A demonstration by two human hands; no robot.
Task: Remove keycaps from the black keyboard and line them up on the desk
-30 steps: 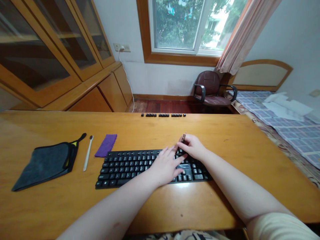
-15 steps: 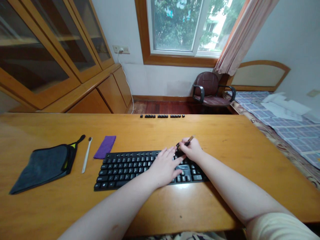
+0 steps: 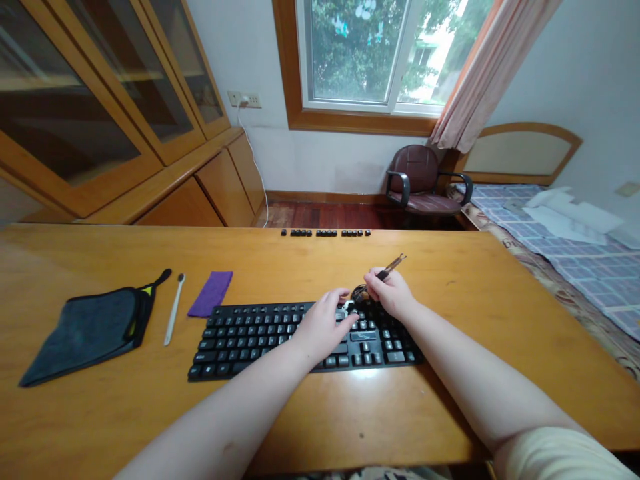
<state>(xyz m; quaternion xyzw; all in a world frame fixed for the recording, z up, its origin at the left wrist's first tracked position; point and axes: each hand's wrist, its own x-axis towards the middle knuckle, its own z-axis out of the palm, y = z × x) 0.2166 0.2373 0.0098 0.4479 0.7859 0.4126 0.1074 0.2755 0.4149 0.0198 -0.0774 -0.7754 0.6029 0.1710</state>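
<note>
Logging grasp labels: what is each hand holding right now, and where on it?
Right hand pinches a thin brown-handled brush around mid-handle, dark head down at the black keyboard. Left hand seems empty, resting on the keys.

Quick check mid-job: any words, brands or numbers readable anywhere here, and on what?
Nothing here reads clearly.
Keyboard: white key legends, too small and blurred to read.
Loose keys at the far edge of the desk: too small.
Dark pouch, purple cloth: no text shows.
Tool in the right hand: no marks visible.
</note>
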